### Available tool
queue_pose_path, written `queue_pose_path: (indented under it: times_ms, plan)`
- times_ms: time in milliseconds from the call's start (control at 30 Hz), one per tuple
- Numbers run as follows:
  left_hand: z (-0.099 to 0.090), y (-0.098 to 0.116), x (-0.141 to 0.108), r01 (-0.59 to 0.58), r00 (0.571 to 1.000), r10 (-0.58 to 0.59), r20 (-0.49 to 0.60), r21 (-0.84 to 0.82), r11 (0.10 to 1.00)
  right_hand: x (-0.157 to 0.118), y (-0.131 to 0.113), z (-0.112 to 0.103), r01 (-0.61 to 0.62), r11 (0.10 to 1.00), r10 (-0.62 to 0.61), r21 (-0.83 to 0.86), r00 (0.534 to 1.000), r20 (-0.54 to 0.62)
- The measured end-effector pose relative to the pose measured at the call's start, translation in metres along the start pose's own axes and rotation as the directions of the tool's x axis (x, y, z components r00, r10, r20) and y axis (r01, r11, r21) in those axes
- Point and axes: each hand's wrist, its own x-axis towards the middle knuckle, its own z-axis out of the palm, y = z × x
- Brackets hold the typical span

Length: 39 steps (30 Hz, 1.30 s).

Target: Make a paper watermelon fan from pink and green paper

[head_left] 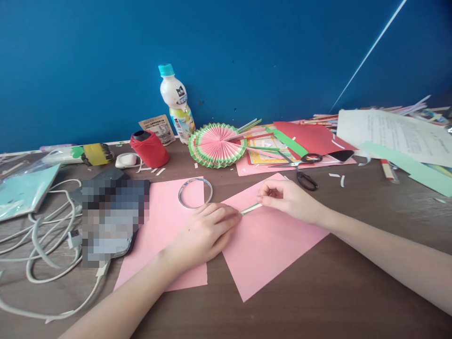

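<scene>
A narrow green-and-white strip [251, 208] stretches between my two hands, above a tilted pink paper sheet [261, 254]. My left hand [208, 230] pinches its left end, with the fingertips partly hidden. At the other end, the thumb and forefinger of my right hand [289, 200] are closed on the strip. Beneath my left hand and wrist lies a second pink sheet [158, 230]. A thin roll of tape [189, 207] rests on that sheet, just beyond my left knuckles.
Behind my hands are a pleated paper fan [217, 146], a bottle [178, 103] and black-handled scissors [306, 180]. A blurred phone-like device [113, 226] with white cables [35, 235] lies left. Papers [391, 136] pile at right; a red-wrapped object [151, 149] stands back left.
</scene>
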Motion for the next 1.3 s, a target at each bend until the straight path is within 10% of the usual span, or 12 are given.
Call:
queue_pose_path:
  times_ms: [1300]
  plan:
    - [0.0,-0.001,0.001,0.008,1.0,-0.008,0.024,-0.002,1.0,0.007,0.022,-0.011,0.039,0.992,-0.035,-0.118,0.999,0.038]
